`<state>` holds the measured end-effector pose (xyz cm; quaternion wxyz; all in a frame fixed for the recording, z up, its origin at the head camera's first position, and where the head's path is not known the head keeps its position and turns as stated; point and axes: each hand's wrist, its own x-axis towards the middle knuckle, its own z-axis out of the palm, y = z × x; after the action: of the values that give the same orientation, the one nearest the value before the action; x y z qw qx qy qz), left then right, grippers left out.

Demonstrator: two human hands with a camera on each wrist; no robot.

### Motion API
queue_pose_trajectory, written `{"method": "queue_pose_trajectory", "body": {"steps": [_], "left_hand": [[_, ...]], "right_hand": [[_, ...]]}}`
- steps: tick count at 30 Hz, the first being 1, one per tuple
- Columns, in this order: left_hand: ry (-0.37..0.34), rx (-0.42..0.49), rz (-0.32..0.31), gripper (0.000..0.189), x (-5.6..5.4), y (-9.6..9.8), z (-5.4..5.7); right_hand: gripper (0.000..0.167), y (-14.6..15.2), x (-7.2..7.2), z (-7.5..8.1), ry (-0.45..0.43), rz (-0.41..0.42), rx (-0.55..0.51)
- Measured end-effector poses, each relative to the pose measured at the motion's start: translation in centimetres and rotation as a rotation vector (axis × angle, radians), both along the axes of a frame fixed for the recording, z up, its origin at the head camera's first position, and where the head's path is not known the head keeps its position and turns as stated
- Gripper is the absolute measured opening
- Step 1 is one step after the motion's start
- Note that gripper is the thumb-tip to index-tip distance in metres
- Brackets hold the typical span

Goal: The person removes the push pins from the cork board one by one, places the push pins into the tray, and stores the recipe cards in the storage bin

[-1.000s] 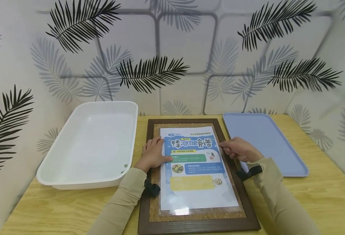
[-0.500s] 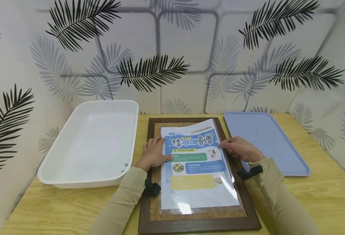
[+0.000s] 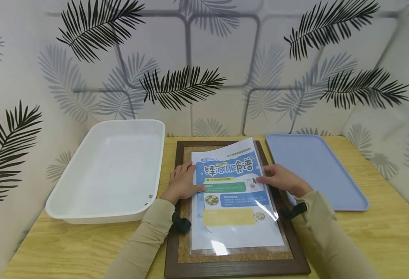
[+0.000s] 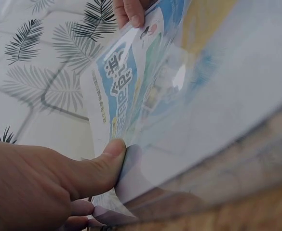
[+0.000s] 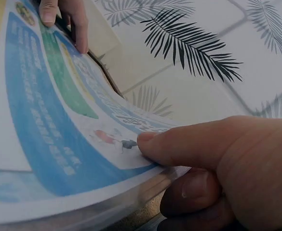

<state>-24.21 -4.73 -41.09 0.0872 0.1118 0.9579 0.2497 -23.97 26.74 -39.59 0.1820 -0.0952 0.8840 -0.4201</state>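
Pinching the right edge of a printed sheet (image 3: 229, 199), the right hand (image 3: 282, 180) holds its upper right corner raised above a brown-framed corkboard (image 3: 239, 268), while the thumb of the left hand (image 3: 183, 186) presses the opposite edge; whether the fingers there also grip cannot be told. Work appears midway: the sheet's upper end stands lifted, its lower end lies flat, leaving it neither fully settled nor free. On the tabletop (image 3: 86, 248), a white basin (image 3: 121, 166) flanks it left, a blue tray (image 3: 316, 166) right.

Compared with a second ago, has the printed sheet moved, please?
Yes, the printed sheet has bent upward: in the head view, its far right corner now crosses the far side of the brown frame.
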Motion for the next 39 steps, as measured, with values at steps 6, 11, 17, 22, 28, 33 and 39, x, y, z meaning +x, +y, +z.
{"method": "queue_pose_trajectory", "body": {"steps": [6,11,17,22,28,33,39], "left_hand": [[0.014,-0.008,0.000,0.082,-0.1,0.0,-0.2],[0.013,-0.007,-0.005,0.082,-0.1,0.0,-0.2],[0.018,0.003,-0.007,0.082,0.0,0.0,0.1],[0.018,0.002,-0.006,0.082,-0.1,0.0,0.0],[0.014,0.005,-0.003,0.082,-0.1,-0.2,-0.1],[0.029,0.018,0.012,0.084,-0.2,-0.1,0.2],[0.023,0.046,0.073,0.084,-0.1,0.1,0.7]], "right_hand": [[0.040,-0.1,0.6,-0.2,0.059,0.075,-0.038],[0.043,0.0,1.0,-0.6,0.107,0.133,-0.037],[0.040,0.0,1.2,-0.9,0.165,0.160,-0.034],[0.041,-0.3,1.7,-0.8,0.165,0.139,-0.046],[0.033,-0.1,1.9,-1.3,0.263,0.141,-0.056],[0.034,0.4,1.8,-1.8,0.240,0.126,-0.172],[0.037,0.6,1.6,-2.0,0.148,0.092,-0.230]]}}
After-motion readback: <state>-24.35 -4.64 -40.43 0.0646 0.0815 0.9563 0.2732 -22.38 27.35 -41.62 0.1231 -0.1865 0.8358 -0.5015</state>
